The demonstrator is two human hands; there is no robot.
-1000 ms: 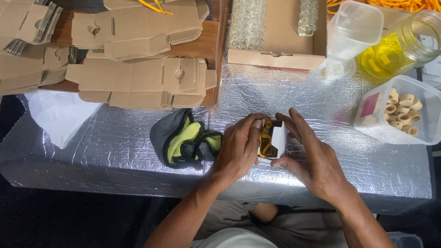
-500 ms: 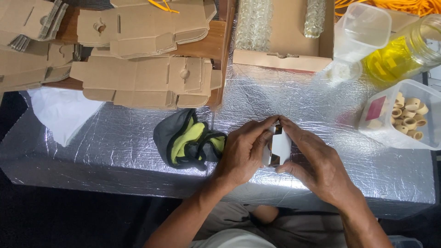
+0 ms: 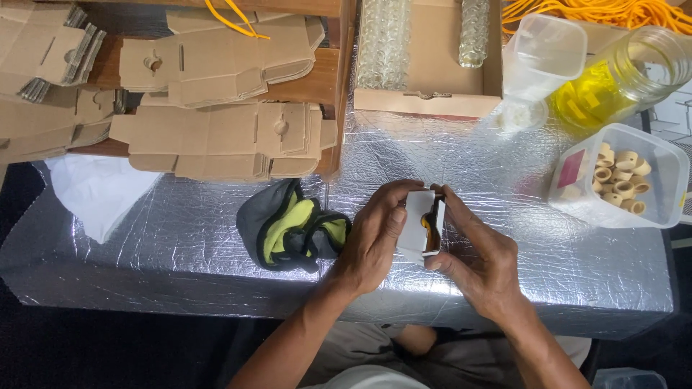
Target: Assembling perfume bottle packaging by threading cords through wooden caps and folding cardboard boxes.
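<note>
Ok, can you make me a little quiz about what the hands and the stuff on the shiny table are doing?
1. True or false: both hands hold the small white box.
2. What lies just beside the left hand: A) a grey and yellow cloth, B) a spoon, C) a book?
3. Fill in: the clear tub by the right hand holds little tan ____.

Key: 1 true. 2 A. 3 rings.
</note>
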